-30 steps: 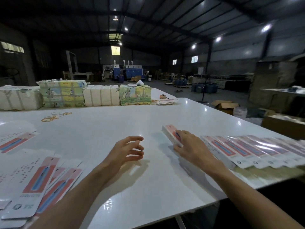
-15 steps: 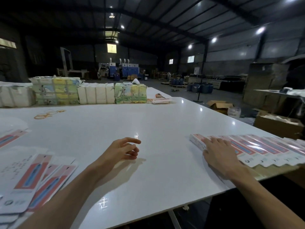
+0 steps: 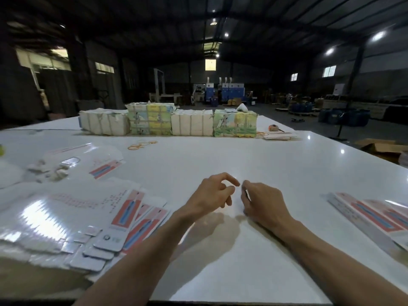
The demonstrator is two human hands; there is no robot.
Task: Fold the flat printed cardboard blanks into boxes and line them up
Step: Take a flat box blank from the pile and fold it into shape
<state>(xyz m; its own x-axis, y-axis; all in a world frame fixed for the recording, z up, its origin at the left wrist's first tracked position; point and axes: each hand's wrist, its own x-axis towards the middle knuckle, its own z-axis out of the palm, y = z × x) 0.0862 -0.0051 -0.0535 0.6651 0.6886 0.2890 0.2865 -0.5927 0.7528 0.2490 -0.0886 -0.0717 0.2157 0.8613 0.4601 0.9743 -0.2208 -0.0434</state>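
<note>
Both hands are idle mid-counter. Left hand (image 3: pixel 212 195) and right hand (image 3: pixel 262 202) nearly touch, fingers (image 3: pixel 231 180) loosely curled, nothing visibly held. Fanned pile of flat white-and-red printed cardboard blanks (image 3: pixel 123 217) sits left for easy reach. Folded boxes (image 3: pixel 371 215) are lined up right, on the glossy white counter (image 3: pixel 242 151). Next blank not yet picked.

Row of folded boxes (image 3: pixel 371 215), right of the right hand (image 3: pixel 262 202): cut off by the frame's right edge, count not determinable. Flat blanks (image 3: pixel 123 217), left of the left hand (image 3: pixel 212 195): run off the left edge, print washed out by glare. Right hand's inner side faces away; whether it holds anything is undetermined. White scraps (image 3: pixel 53 171), far left: blurred, unidentifiable.
</note>
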